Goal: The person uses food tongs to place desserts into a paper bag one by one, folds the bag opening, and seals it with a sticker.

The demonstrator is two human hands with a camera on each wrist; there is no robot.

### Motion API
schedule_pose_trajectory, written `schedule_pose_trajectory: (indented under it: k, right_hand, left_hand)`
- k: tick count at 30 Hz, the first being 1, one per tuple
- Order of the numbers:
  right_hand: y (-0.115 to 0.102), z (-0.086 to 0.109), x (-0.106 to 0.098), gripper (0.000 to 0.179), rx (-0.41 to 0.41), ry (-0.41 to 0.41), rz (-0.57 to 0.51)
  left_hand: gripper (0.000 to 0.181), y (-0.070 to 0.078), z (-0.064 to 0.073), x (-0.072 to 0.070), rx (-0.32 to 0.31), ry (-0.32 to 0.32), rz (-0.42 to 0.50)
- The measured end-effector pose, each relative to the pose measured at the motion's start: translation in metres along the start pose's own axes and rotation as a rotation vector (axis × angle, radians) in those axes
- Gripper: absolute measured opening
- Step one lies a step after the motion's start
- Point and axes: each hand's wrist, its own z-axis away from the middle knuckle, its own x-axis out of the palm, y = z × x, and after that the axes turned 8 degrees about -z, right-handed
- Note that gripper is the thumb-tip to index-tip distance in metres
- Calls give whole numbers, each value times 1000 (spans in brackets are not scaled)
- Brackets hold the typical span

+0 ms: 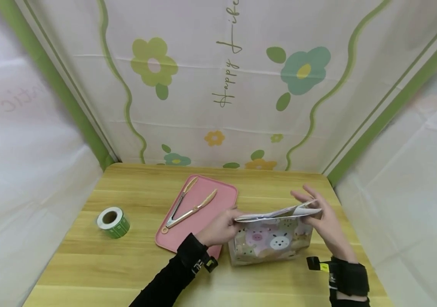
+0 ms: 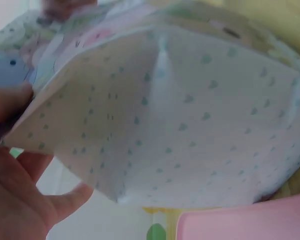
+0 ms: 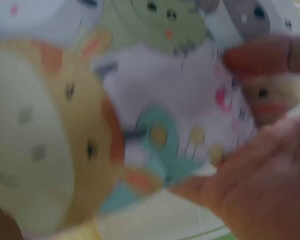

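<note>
A paper bag (image 1: 256,247) printed with cartoon animals stands on the table at the right, its top edge folded over and slightly parted. My left hand (image 1: 218,228) pinches the top left corner between thumb and fingers. In the left wrist view the pale side panel (image 2: 190,135) with small blue-green marks faces the camera. At the top right corner, my right hand (image 1: 329,226) holds the paper, some fingers spread up behind it. The right wrist view, blurred, shows a pale folded corner (image 3: 160,90) with a teal figure between that hand's thumb and finger.
A pink tray (image 1: 193,226) lies left of the bag, with metal tongs (image 1: 189,212) spread apart on it. Farther left stands a roll of green and white labels (image 1: 115,224). A printed curtain (image 1: 195,102) hangs behind the wooden table (image 1: 76,260).
</note>
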Motion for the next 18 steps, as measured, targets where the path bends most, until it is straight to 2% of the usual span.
schedule_pose_trajectory:
  k: [2,4,8,10,12,14,16,18]
  right_hand:
    - [2,4,-3,68,-33,-46,-24]
    - [5,8,-5,58,-47,-47,13]
    - [9,12,-3,41,-34,59,168]
    - [12,14,1,33,-31,126,229]
    - [14,15,6,29,-35,187,293]
    - [15,19,8,33,-34,204,357]
    - [15,22,8,40,-30,149,407]
    - [15,26,5,54,-24,27,383]
  left_hand:
    - [31,2,-1,-6,-25,-8,18]
    - [31,0,-1,-10,-42,0,29]
    - [30,-1,-6,-12,-57,65,-28]
    - [33,-7,-8,-10,-32,111,-116]
    - [37,-9,-11,-10,0,166,-250]
    - [44,-10,-11,-10,45,210,-379]
    - [54,-11,-10,-10,90,220,-466]
    - [69,-10,-6,-11,98,168,-463]
